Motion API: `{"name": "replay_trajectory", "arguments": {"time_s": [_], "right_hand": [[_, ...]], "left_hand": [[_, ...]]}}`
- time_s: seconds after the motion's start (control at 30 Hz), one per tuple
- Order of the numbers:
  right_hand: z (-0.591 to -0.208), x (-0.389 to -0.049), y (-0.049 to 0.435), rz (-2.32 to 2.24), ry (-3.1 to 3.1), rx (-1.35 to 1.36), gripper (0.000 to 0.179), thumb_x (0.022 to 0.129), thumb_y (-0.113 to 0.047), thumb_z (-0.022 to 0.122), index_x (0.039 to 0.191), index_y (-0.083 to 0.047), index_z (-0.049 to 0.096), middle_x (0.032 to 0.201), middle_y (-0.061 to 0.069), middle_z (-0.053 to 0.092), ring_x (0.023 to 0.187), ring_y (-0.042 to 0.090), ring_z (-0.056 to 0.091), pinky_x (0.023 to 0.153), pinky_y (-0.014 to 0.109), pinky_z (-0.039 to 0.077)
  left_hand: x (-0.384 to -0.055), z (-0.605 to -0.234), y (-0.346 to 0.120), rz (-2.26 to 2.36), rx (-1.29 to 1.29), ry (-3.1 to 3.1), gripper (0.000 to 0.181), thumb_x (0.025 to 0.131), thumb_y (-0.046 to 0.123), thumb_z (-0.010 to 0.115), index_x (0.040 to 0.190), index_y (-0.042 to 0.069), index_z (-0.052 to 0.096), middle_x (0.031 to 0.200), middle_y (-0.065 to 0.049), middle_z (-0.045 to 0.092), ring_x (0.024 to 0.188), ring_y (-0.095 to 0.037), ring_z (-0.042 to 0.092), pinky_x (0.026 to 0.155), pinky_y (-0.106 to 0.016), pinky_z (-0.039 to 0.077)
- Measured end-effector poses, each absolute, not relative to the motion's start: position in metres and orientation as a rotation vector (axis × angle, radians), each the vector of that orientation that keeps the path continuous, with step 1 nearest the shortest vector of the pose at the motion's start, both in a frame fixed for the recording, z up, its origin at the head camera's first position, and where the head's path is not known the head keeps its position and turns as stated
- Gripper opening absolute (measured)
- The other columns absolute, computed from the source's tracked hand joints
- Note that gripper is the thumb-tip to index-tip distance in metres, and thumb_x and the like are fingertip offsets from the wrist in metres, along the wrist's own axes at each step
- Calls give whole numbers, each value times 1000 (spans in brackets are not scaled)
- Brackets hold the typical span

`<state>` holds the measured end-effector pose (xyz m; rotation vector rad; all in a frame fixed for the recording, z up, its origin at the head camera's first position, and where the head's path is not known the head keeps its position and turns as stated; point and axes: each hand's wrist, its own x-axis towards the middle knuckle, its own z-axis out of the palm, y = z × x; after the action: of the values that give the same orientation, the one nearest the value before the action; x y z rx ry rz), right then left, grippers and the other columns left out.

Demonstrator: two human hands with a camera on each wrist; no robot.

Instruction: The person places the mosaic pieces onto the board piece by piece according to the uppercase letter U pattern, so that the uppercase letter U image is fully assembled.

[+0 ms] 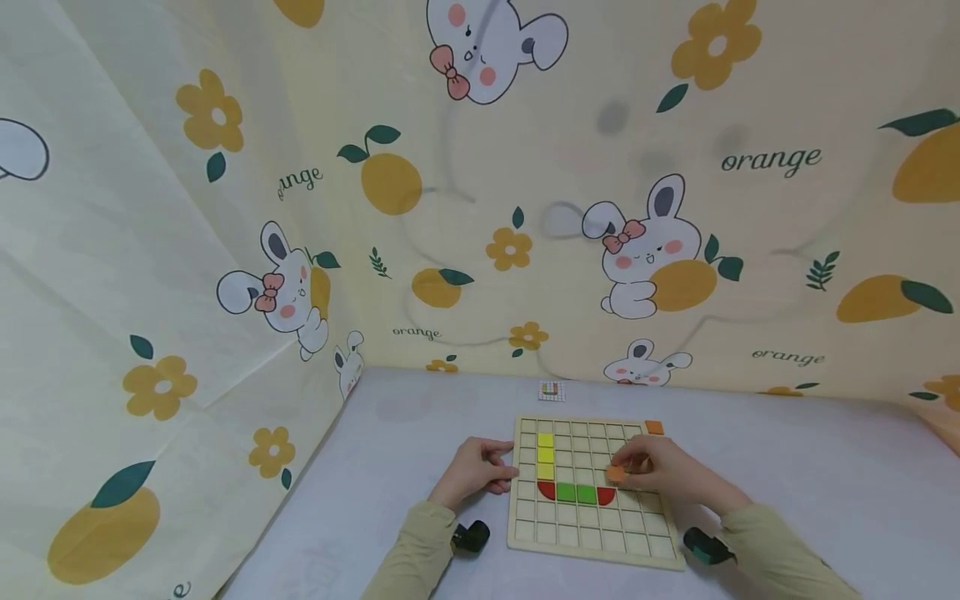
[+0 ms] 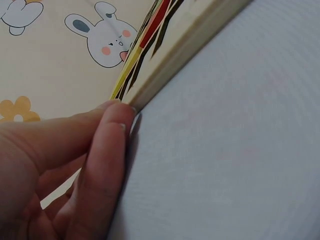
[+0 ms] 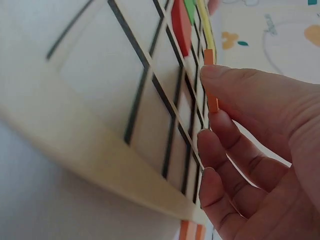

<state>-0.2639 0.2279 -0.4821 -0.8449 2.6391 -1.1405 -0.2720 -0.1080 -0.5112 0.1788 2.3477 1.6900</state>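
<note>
A pale wooden grid board (image 1: 555, 533) lies on the table. My left hand (image 1: 476, 468) holds its left edge, fingertips right at the rim in the left wrist view. Between thumb and fingertip, my right hand (image 1: 660, 467) pinches a thin orange square tile (image 3: 211, 82) close over the board's right half. On the grid, yellow square tiles (image 1: 545, 456) form a column. Below them runs a row: a red quarter-round tile (image 1: 547, 491), green square tiles (image 1: 576, 493) and another red quarter-round tile (image 1: 606, 496).
More orange tiles (image 1: 654, 427) lie at the board's far right corner. Behind the board is a small card (image 1: 551, 391) with a coloured grid picture. A printed curtain (image 1: 480, 292) hangs behind the white table (image 1: 420, 417) and along its left side.
</note>
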Motion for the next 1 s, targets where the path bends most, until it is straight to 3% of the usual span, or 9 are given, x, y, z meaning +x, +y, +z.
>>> {"name": "replay_trajectory", "arguments": {"time_s": [0.4,1.0], "right_hand": [[-482,-263,213,-1133,2630,-871,18,86,-11,72,104,-7,68,90,0,59,75,13,49,61,22,45],[-484,-264,212,-1145,2622,-844,19,86,-16,73,103,-10,69,92,-3,60,75,10,48,61,22,45]], "left_hand": [[-271,-509,-107,1688,178,2343,50,78,5,78,126,3,62,75,-7,62,55,-14,64,54,-28,58],[-270,-508,-108,1683,174,2345,50,79,4,78,126,3,62,75,-7,63,55,-13,64,54,-28,58]]}}
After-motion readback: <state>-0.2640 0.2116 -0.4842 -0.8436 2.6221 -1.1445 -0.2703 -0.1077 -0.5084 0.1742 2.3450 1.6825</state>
